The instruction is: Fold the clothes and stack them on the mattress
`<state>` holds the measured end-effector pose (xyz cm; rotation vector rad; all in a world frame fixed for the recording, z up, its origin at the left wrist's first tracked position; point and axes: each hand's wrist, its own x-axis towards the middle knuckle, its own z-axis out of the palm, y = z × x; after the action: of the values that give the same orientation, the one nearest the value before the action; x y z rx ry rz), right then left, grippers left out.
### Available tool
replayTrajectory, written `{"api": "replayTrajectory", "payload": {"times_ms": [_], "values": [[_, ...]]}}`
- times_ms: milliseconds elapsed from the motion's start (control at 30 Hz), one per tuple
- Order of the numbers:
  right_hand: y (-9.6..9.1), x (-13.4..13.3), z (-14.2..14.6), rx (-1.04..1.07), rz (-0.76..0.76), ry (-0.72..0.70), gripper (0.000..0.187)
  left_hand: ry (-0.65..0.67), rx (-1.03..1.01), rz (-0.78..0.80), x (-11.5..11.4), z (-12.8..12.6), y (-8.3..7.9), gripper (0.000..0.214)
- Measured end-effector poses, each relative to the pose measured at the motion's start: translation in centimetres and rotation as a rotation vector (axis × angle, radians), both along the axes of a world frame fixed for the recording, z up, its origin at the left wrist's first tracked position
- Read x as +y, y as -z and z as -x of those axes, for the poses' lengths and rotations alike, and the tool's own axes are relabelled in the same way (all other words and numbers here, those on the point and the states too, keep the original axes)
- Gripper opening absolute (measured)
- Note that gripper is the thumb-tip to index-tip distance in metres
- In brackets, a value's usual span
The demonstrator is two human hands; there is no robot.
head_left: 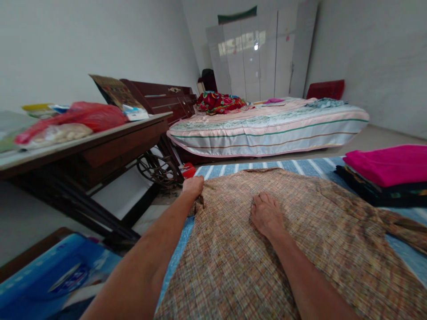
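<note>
A brown plaid shirt (230,249) lies spread out over a blue-and-white striped sheet (300,166). Its collar edge is at the far side, and one sleeve (407,229) stretches off to the right. At the shirt's far left shoulder, my left hand (193,186) is closed on the cloth, with a bunched bit of sleeve hanging below it. My right hand (267,213) rests flat on the middle of the shirt's upper part, fingers extended and pointing away from me.
Folded clothes (383,171), bright pink on top, are stacked at the right. On the left stands a sewing-machine table (100,149) carrying a red plastic bag (90,116). Below it is a blue package (63,266). A large bed (267,138) and white wardrobe (250,58) stand behind.
</note>
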<state>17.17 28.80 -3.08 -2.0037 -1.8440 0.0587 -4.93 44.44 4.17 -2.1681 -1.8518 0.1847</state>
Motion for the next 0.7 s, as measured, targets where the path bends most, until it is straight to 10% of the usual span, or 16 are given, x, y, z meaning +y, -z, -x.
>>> {"api": "replayTrajectory", "payload": {"times_ms": [367,700], "values": [[-0.1,0.0,0.1,0.008,-0.006,0.005,0.029,0.003,0.0,0.054,-9.9,0.3,-3.5,0.035],[0.2,0.2,0.0,0.004,0.018,-0.009,0.032,-0.239,-0.423,0.184,-10.7,1.9,-0.2,0.034]]}}
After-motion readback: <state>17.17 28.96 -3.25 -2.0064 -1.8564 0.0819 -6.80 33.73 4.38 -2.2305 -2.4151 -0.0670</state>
